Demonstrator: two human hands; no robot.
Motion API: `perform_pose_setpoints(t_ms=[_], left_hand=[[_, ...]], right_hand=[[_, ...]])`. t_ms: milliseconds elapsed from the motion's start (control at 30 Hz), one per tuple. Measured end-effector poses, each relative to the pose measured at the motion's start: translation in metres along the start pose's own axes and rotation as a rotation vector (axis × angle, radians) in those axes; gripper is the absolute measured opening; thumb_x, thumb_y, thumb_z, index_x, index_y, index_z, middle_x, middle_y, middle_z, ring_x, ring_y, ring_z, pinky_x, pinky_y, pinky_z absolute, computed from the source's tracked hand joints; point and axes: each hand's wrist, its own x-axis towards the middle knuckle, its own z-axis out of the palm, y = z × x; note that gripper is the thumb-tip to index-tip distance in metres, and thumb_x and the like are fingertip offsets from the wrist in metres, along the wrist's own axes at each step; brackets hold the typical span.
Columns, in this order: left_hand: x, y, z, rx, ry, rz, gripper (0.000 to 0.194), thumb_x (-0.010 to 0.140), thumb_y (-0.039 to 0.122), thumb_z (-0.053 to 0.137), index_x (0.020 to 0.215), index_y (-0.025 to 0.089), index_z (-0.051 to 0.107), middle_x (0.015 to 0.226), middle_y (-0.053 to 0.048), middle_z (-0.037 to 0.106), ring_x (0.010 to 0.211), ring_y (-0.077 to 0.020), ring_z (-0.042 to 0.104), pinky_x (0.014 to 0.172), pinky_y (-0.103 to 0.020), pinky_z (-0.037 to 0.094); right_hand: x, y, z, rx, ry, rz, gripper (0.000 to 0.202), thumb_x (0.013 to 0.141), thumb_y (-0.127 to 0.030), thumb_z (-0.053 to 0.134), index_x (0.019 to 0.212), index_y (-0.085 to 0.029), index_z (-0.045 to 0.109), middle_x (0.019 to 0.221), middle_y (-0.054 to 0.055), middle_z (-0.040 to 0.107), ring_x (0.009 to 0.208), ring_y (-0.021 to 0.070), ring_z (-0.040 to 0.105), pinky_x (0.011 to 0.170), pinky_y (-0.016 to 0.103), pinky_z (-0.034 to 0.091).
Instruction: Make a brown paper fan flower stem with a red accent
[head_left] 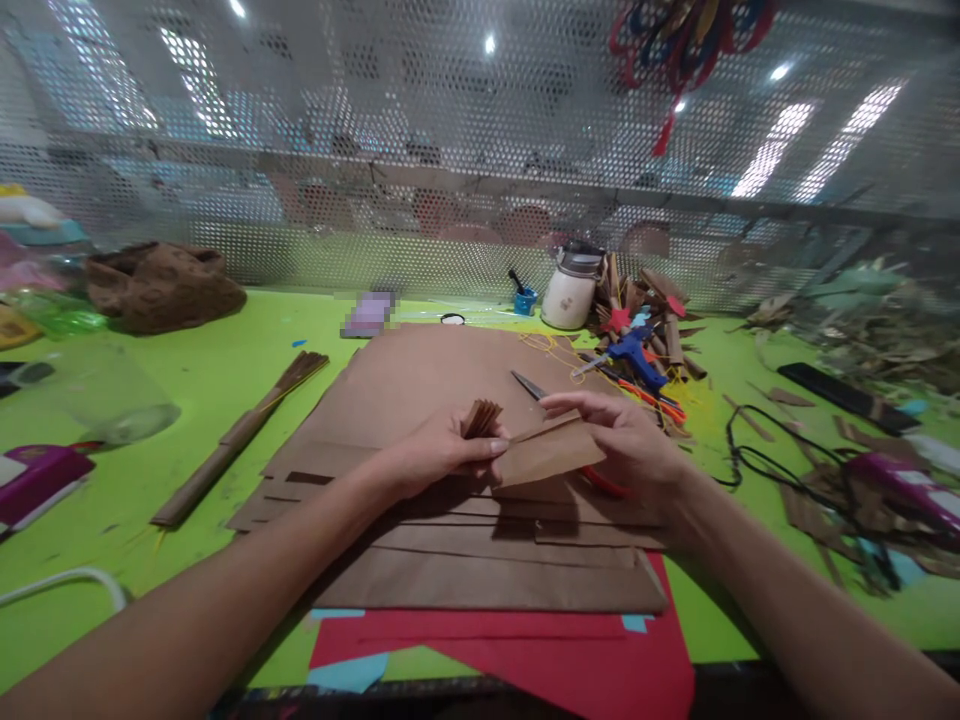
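Note:
My left hand [442, 450] pinches a small stack of brown paper pleats [481, 418], their folded edges pointing up. Its thumb also presses on a flatter piece of brown paper [551, 455]. My right hand [626, 435] grips the other end of this paper and also holds a pair of scissors. The scissor blades [529, 386] point up and left past the fingertips, and a red-orange handle [606, 485] shows under the palm. Whether the pleats and the flat paper are one strip, I cannot tell. Beneath both hands lie stacked brown paper sheets [435, 375].
A tied brown paper bundle [240, 440] lies left on the green table [195, 380]. Behind are a white jar [571, 290], a blue glue gun [637, 355] and paper scraps. Black cable [739, 450] curls at right. Red paper [570, 665] lies at the front edge.

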Motion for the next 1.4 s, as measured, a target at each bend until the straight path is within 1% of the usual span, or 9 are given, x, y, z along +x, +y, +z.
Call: perform_pose_setpoints(t_ms=[267,400,500,633,867,967,1100,1267,1400], left_hand=[[-0.003,0.010,0.002,0.041,0.082,0.040,0.027,0.065,0.034,0.067,0.075,0.013,0.054,0.052,0.007,0.042,0.043,-0.0036,0.035,0.044,-0.018,0.026],[-0.008,0.015,0.005,0.034,0.020,0.020,0.025,0.065,0.034,0.067,0.075,0.014,0.057,0.050,0.006,0.041,0.041,-0.0033,0.034,0.042,-0.018,0.025],[-0.010,0.014,0.013,-0.037,-0.077,-0.034,0.024,0.065,0.033,0.067,0.077,0.014,0.058,0.053,0.005,0.045,0.043,-0.0038,0.037,0.044,-0.018,0.028],[-0.006,0.009,0.021,-0.084,-0.101,-0.023,0.027,0.063,0.031,0.070,0.080,0.012,0.062,0.072,-0.003,0.058,0.062,-0.0099,0.052,0.057,-0.021,0.040],[0.012,0.010,-0.010,0.084,0.482,0.163,0.024,0.071,0.035,0.060,0.081,0.013,0.063,0.066,-0.001,0.056,0.053,-0.0063,0.042,0.046,-0.017,0.030],[0.014,0.015,-0.019,0.176,0.615,0.233,0.024,0.073,0.035,0.057,0.081,0.014,0.063,0.068,-0.001,0.058,0.054,-0.0069,0.043,0.050,-0.018,0.033],[0.010,0.020,-0.011,0.318,0.504,0.271,0.030,0.076,0.040,0.052,0.087,0.015,0.065,0.076,-0.002,0.062,0.061,-0.0093,0.049,0.058,-0.020,0.037],[0.005,0.016,0.000,0.386,0.113,0.139,0.031,0.066,0.039,0.064,0.082,0.013,0.067,0.076,-0.004,0.065,0.070,-0.0139,0.055,0.064,-0.023,0.039],[0.006,0.010,-0.008,0.361,0.205,0.056,0.032,0.058,0.035,0.071,0.079,0.011,0.066,0.067,-0.003,0.063,0.061,-0.0135,0.053,0.057,-0.024,0.038]], right_hand=[[-0.001,0.001,-0.009,0.008,0.048,-0.025,0.022,0.070,-0.025,0.065,0.092,-0.019,0.067,0.084,0.004,0.066,0.072,0.0127,0.060,0.067,0.025,0.047],[-0.007,-0.007,-0.002,-0.184,-0.133,-0.020,0.028,0.069,-0.028,0.066,0.097,-0.022,0.067,0.091,0.004,0.064,0.078,0.0151,0.060,0.066,0.025,0.047],[-0.012,-0.012,0.005,-0.308,-0.286,-0.120,0.017,0.071,-0.028,0.065,0.086,-0.021,0.070,0.093,0.005,0.061,0.085,0.0161,0.058,0.074,0.027,0.046],[-0.013,-0.009,0.008,-0.241,-0.169,-0.141,0.019,0.070,-0.032,0.066,0.084,-0.020,0.068,0.089,0.005,0.062,0.085,0.0176,0.057,0.078,0.032,0.045],[0.003,-0.003,-0.009,-0.083,0.205,-0.029,0.022,0.067,-0.036,0.067,0.082,-0.019,0.065,0.066,-0.001,0.059,0.058,0.0108,0.053,0.056,0.024,0.043],[0.007,-0.002,-0.013,-0.128,0.237,-0.017,0.025,0.066,-0.037,0.067,0.084,-0.019,0.066,0.068,-0.001,0.062,0.060,0.0104,0.053,0.056,0.023,0.042],[0.005,0.003,0.004,-0.256,-0.008,0.096,0.027,0.065,-0.037,0.067,0.084,-0.017,0.067,0.077,0.001,0.065,0.064,0.0107,0.054,0.059,0.022,0.041],[0.002,0.007,0.031,-0.524,-0.130,0.012,0.028,0.075,-0.038,0.056,0.084,-0.016,0.069,0.076,0.000,0.065,0.069,0.0123,0.055,0.065,0.023,0.040],[0.012,0.009,0.027,-0.659,-0.077,-0.008,0.036,0.079,-0.044,0.049,0.084,-0.014,0.068,0.069,0.000,0.063,0.061,0.0118,0.053,0.057,0.022,0.038]])
